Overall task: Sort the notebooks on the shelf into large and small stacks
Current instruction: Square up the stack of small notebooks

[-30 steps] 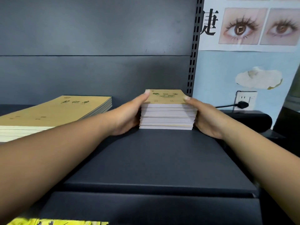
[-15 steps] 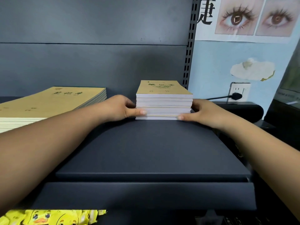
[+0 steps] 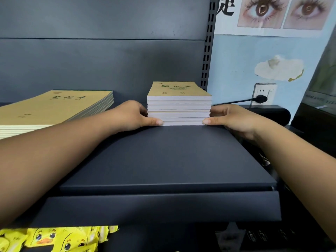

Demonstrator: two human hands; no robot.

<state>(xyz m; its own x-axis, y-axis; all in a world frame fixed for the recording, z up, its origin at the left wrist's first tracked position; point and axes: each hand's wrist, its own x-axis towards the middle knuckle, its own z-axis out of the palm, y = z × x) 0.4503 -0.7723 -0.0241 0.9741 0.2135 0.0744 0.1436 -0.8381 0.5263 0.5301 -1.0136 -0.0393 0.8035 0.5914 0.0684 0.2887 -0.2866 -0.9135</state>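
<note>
A stack of several small yellow-covered notebooks (image 3: 179,106) stands near the back of the dark shelf (image 3: 163,157), right of centre. My left hand (image 3: 135,116) presses against the stack's left side, thumb along its front bottom edge. My right hand (image 3: 231,119) holds the right side the same way. A lower stack of large yellow notebooks (image 3: 52,110) lies at the left of the shelf, apart from both hands.
The shelf's grey back panel and a slotted upright (image 3: 209,42) stand behind the stacks. To the right is a wall socket with a black plug (image 3: 261,98) and a black object below it. Yellow duck-print packets (image 3: 54,239) lie on the level below.
Both hands slid down from the top corners of the small stack to its bottom edge. The stack itself stays in place on the shelf.
</note>
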